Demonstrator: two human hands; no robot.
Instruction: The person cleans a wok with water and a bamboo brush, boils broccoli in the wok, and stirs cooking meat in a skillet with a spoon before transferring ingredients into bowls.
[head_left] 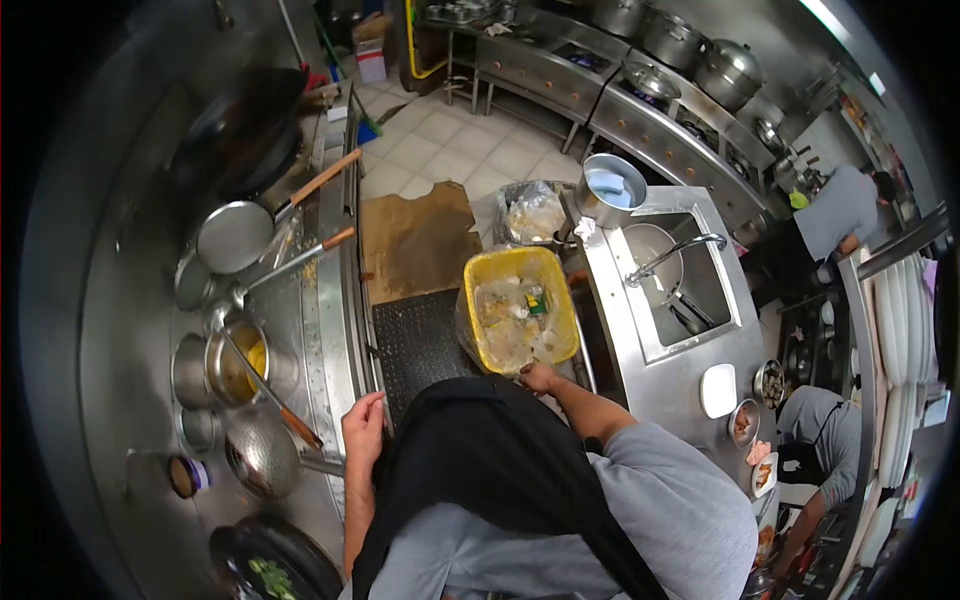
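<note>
My right hand is closed on the near rim of a yellow bin. Inside the bin, a clear plastic liner holds food scraps and a small green-and-yellow packet. My left hand hangs beside the front edge of the steel counter on the left, its fingers loosely curled with nothing visible in them. Near that hand lie a perforated strainer and a wooden-handled ladle resting across a pot of yellow liquid.
A black mat and flattened cardboard cover the floor. A sink with a pan is at right, beside a metal pot. Stoves line the back. Two co-workers in grey shirts are at far right.
</note>
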